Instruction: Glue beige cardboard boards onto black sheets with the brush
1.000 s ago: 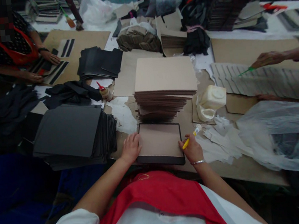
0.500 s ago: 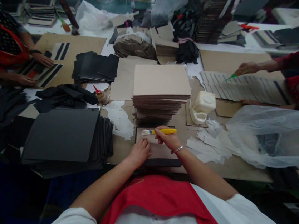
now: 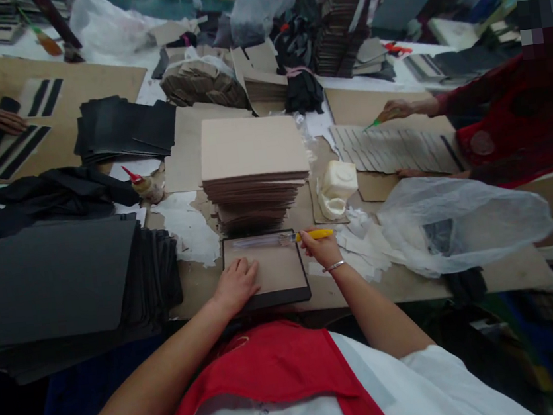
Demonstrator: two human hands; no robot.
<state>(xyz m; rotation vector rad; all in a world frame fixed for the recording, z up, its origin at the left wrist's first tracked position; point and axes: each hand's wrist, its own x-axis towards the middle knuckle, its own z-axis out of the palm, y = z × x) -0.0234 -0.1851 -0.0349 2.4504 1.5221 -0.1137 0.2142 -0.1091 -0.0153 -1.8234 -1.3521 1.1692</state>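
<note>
Before me lies a beige board (image 3: pixel 278 270) with a black border along its edges. My left hand (image 3: pixel 239 282) rests flat on its left part, fingers stretched out. A yellow-handled paintbrush (image 3: pixel 317 234) is gripped in my right hand (image 3: pixel 322 247), its bristles pointing left at the board's upper right. A wet, shiny streak runs along the board's far edge, left of the bristles. Just beyond the board rises a tall stack of beige boards (image 3: pixel 252 147).
A pile of black sheets (image 3: pixel 55 279) stands at the left. A cut-open white jug (image 3: pixel 338 184), paper scraps (image 3: pixel 361 251) and a clear plastic bag (image 3: pixel 468 222) lie at the right. A glue bottle (image 3: pixel 147 185) is left of the stack. Co-workers' hands (image 3: pixel 393 111) work on both sides.
The brush in my right hand has swept rightward along the board's far edge, leaving a shiny streak. My left hand stays on the board. The view has turned right.
</note>
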